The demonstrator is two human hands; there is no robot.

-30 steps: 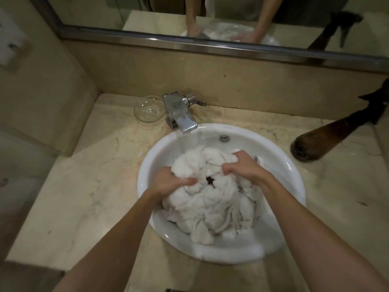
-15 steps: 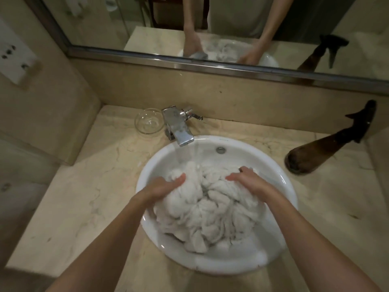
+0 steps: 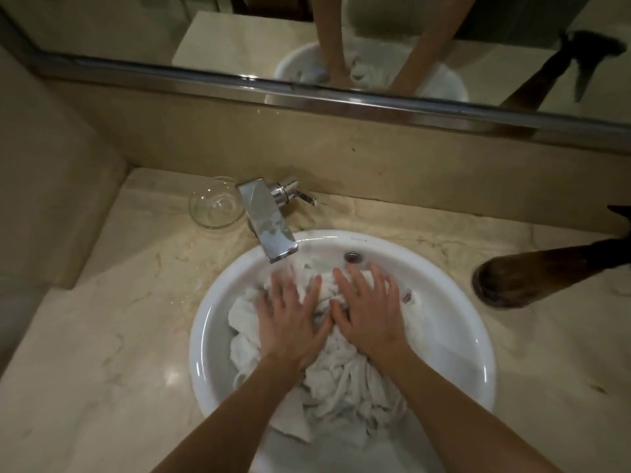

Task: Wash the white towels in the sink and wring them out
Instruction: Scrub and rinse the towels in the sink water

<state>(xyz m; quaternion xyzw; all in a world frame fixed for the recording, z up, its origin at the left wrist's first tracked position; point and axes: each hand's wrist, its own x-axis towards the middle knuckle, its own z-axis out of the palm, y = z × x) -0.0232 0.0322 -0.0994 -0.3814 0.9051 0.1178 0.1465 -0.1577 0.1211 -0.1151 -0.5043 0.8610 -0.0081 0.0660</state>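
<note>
both hands uncurled since before — left hand (image 3: 290, 327), right hand (image 3: 370, 315) spread flat, pressing towels (image 3: 341, 380) into sink (image 3: 454, 336).

A single wide-angle head view looks steeply down and forward from close above a round white sink (image 3: 218, 336) set in a marble counter (image 3: 102, 336). It faces the back wall, where a mirror (image 3: 239, 35) fills the top edge. No second view exists.

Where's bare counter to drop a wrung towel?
Widest bare patch: beige marble counter left of the round white sink, in front of the clear glass bowl. Right side is tighter, beside the dark brown bottle. The sink itself is full of white towels.
</note>
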